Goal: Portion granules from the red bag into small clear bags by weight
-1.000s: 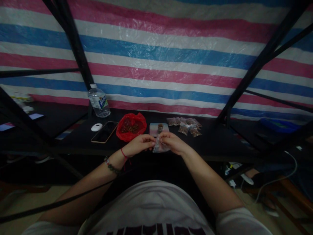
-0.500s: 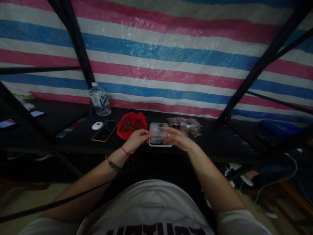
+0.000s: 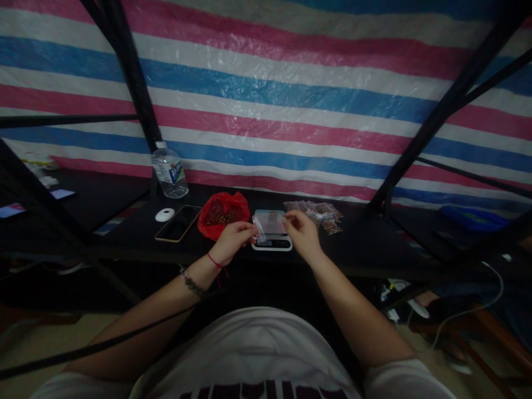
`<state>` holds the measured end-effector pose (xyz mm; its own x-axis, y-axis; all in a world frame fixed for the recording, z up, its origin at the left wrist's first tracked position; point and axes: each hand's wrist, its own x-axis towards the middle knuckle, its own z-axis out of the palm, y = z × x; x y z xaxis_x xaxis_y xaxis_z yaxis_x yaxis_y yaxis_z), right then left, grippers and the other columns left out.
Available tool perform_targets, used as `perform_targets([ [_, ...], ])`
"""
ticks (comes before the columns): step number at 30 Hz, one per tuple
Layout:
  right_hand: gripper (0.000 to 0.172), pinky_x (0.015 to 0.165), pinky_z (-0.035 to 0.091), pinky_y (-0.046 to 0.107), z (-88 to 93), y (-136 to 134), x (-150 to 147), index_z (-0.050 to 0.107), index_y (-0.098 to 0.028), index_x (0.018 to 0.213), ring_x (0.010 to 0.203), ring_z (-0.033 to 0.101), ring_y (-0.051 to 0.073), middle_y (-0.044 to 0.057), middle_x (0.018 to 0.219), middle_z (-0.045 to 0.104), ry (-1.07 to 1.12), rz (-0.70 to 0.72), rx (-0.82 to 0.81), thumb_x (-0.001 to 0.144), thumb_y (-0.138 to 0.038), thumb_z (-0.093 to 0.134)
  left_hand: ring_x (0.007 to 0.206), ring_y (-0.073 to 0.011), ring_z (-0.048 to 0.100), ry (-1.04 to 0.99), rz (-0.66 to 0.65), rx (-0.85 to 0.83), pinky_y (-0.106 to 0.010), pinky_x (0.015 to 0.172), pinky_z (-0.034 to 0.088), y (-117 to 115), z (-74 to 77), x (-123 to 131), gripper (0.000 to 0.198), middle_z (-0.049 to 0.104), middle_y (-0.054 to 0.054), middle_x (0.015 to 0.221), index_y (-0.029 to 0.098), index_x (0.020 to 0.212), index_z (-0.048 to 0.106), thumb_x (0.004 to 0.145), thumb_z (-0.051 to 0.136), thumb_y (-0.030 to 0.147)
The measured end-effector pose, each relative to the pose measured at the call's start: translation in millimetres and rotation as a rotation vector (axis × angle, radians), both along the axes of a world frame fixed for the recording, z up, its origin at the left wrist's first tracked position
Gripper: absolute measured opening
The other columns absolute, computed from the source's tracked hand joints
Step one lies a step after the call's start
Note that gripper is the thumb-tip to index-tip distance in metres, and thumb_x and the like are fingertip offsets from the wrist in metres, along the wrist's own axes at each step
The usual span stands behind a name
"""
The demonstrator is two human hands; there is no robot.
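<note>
A clear plastic zip bag (image 3: 272, 224) is stretched between my two hands, above a small white digital scale (image 3: 272, 248). My left hand (image 3: 233, 239) pinches the bag's left edge with thumb and fingertips. On the other side, my right hand (image 3: 304, 233) is closed in a pinch at the bag's right edge. Much of the scale's plate lies behind the bag; its dark display strip shows below. Just left of my left hand sits an open red plastic bag (image 3: 222, 216) with small brown pieces in it. Several filled small clear bags (image 3: 326, 213) lie beyond my right hand.
On the black table (image 3: 374, 249) to the left are a phone (image 3: 178, 223), a white oval case (image 3: 165, 215) and a clear bottle (image 3: 171, 174). A striped plastic sheet (image 3: 266, 111) hangs behind, between black metal posts (image 3: 137, 83).
My right hand has shifted from the front of the clear bag to a pinch at its right edge. The bag is now spread flatter, and more of the scale's display shows.
</note>
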<state>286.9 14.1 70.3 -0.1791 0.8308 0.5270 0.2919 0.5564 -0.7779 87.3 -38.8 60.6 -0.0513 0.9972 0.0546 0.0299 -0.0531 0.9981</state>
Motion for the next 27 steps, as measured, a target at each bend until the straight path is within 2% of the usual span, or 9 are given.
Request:
perform_targets([
  [3,0.030,0.072,0.050,0.031,2.5,-23,-14,0.068,-0.024,0.106,0.085,0.063,0.019,0.006,0.102,0.068,-0.129,0.219,-0.010,0.078,-0.032,0.064,0.053,-0.0104,0.053,0.037,0.020,0.026,-0.021,0.047,0.033,-2,1.2,2,0.024,0.065,-0.002,0.064,0.014,0.073,0.065,0.070,0.066,0.038],
  [5,0.035,0.074,0.052,0.032,2.1,-34,-22,0.067,-0.026,0.111,0.089,0.065,0.021,0.006,0.105,0.069,-0.182,0.284,-0.020,0.077,-0.033,0.067,0.053,-0.0106,0.052,0.048,0.012,0.047,-0.022,0.049,0.036,-4,2.4,4,0.023,0.065,-0.001,0.064,0.015,0.072,0.066,0.070,0.067,0.037],
  [9,0.032,0.076,0.052,0.032,-1.5,-41,-29,0.070,-0.027,0.108,0.082,0.066,0.020,0.004,0.098,0.073,-0.210,0.289,-0.059,0.076,-0.032,0.069,0.059,-0.0126,0.057,0.055,-0.024,0.079,-0.024,0.056,0.043,-8,3.1,7,0.020,0.067,-0.002,0.068,0.015,0.071,0.067,0.070,0.066,0.035],
  [14,0.025,0.075,0.052,0.034,-5.3,-37,-29,0.074,-0.025,0.099,0.078,0.068,0.021,0.004,0.092,0.074,-0.108,0.258,-0.162,0.075,-0.028,0.068,0.063,-0.0150,0.060,0.099,-0.035,0.116,-0.026,0.063,0.048,-9,1.7,9,0.022,0.067,-0.003,0.068,0.016,0.071,0.068,0.070,0.068,0.038],
  [17,0.021,0.077,0.052,0.034,-5.1,-34,-28,0.075,-0.024,0.094,0.080,0.069,0.022,0.004,0.089,0.075,-0.016,0.312,-0.251,0.075,-0.031,0.067,0.062,-0.0154,0.060,0.120,-0.048,0.128,-0.027,0.064,0.049,-9,2.3,9,0.023,0.066,-0.002,0.066,0.016,0.071,0.066,0.071,0.066,0.040],
  [20,0.020,0.072,0.051,0.031,-3.8,-30,-26,0.075,-0.023,0.090,0.075,0.068,0.020,0.003,0.083,0.075,0.031,0.379,-0.322,0.077,-0.034,0.065,0.063,-0.0156,0.061,0.158,-0.054,0.136,-0.027,0.065,0.049,-10,4.6,9,0.023,0.066,-0.002,0.065,0.017,0.072,0.066,0.073,0.064,0.040],
  [23,0.019,0.064,0.047,0.027,-2.4,-28,-24,0.074,-0.020,0.081,0.067,0.065,0.017,0.002,0.074,0.072,-0.051,0.337,-0.290,0.080,-0.034,0.061,0.063,-0.0158,0.061,0.207,-0.063,0.152,-0.027,0.065,0.048,-12,6.1,10,0.022,0.065,-0.002,0.065,0.017,0.071,0.065,0.074,0.063,0.039],
  [27,0.017,0.060,0.039,0.026,-1.0,-32,-24,0.068,-0.019,0.070,0.061,0.057,0.015,0.002,0.067,0.066,-0.327,0.157,-0.044,0.080,-0.024,0.056,0.059,-0.0150,0.056,0.334,-0.047,0.200,-0.027,0.058,0.044,-14,2.7,12,0.018,0.061,-0.001,0.062,0.018,0.067,0.061,0.076,0.057,0.033],
])
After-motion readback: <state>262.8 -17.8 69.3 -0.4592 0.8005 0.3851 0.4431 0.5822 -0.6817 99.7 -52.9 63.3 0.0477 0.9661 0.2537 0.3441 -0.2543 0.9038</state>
